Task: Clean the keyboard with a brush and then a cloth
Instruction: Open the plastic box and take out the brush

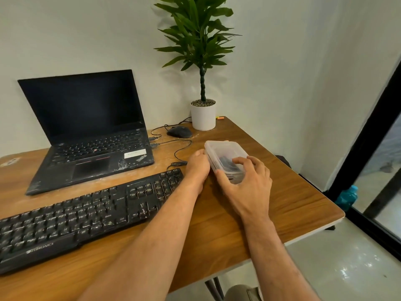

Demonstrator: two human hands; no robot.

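Clear plastic forms the box (224, 156) on the right side of the wooden table (282, 198), with dark things inside that cannot be made out; the right hand (247, 183) grips it from the near end, thumb along its near left corner and fingers curled over the lid; the left hand (197, 165) presses against the box's left wall, fingertips curled onto the lid's edge, so both hands hold the box. Left of the forearms lies the black keyboard (86, 216), dusty and flecked with white, set at a slant on the near part of the table; the left forearm crosses above its right end. Behind the keyboard stands an open laptop (86, 131), screen dark, its palm rest smeared white; a mouse (179, 131) sits beyond the box, cables (173, 144) trailing between it and the laptop; a potted plant (202, 114) stands in the far corner by the wall; a blue bottle (347, 197) stands on the floor to the right.
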